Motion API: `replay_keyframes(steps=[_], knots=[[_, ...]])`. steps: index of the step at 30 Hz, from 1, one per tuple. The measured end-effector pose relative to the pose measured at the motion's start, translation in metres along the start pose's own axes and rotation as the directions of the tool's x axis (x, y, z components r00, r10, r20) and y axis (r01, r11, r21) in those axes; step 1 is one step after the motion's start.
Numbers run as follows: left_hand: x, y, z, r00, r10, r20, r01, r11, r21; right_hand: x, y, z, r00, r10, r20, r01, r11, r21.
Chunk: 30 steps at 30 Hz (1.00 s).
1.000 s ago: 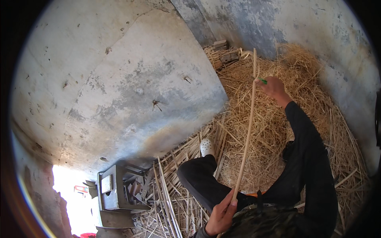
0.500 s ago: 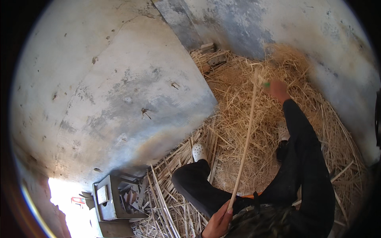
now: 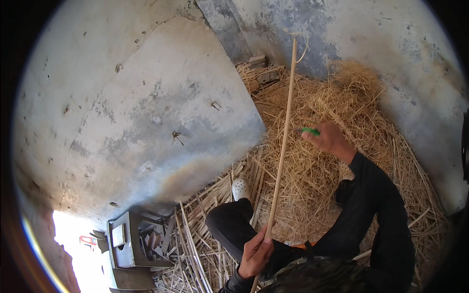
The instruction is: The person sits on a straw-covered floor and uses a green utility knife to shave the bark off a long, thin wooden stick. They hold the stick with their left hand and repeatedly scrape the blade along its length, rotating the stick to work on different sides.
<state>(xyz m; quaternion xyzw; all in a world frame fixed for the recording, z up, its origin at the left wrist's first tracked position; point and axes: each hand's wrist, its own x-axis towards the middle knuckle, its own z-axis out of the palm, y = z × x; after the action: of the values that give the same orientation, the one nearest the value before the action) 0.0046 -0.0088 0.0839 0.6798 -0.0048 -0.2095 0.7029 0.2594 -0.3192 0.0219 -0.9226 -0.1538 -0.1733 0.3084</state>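
the left hand (image 3: 256, 254) has its fingers clenched round the near end of a long pale cane (image 3: 282, 146), which runs away to the far wall. just right of its middle, the right hand (image 3: 328, 139) grasps a green-handled knife (image 3: 309, 131), arm outstretched over straw (image 3: 317, 180).

No pkgs, labels, signs or screens in view.
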Motion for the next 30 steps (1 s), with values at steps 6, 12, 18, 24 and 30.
replay_keyframes(steps=[6, 12, 18, 24, 30], knots=[[-0.019, -0.028, -0.009, 0.999, 0.027, -0.039, -0.023, 0.996, 0.087, -0.006, -0.001, 0.014, 0.991, -0.098, -0.095, 0.100, 0.995, 0.018], [-0.057, -0.122, -0.018, 0.972, 0.212, -0.103, -0.144, 0.880, 0.453, 0.014, 0.014, 0.013, 0.949, -0.204, -0.240, 0.166, 0.972, -0.168], [-0.106, -0.174, -0.017, 0.960, -0.046, -0.277, 0.157, 0.905, 0.395, 0.025, 0.027, -0.004, 0.959, -0.037, -0.281, -0.012, 0.985, -0.170], [-0.141, -0.252, -0.025, 0.922, -0.020, -0.387, 0.121, 0.963, 0.240, 0.020, 0.055, -0.018, 0.984, -0.026, -0.178, -0.022, 0.966, -0.259], [-0.146, -0.220, -0.001, 0.807, 0.319, -0.498, -0.044, 0.872, 0.487, 0.003, 0.049, -0.011, 0.977, -0.211, -0.022, 0.203, 0.960, -0.193]])
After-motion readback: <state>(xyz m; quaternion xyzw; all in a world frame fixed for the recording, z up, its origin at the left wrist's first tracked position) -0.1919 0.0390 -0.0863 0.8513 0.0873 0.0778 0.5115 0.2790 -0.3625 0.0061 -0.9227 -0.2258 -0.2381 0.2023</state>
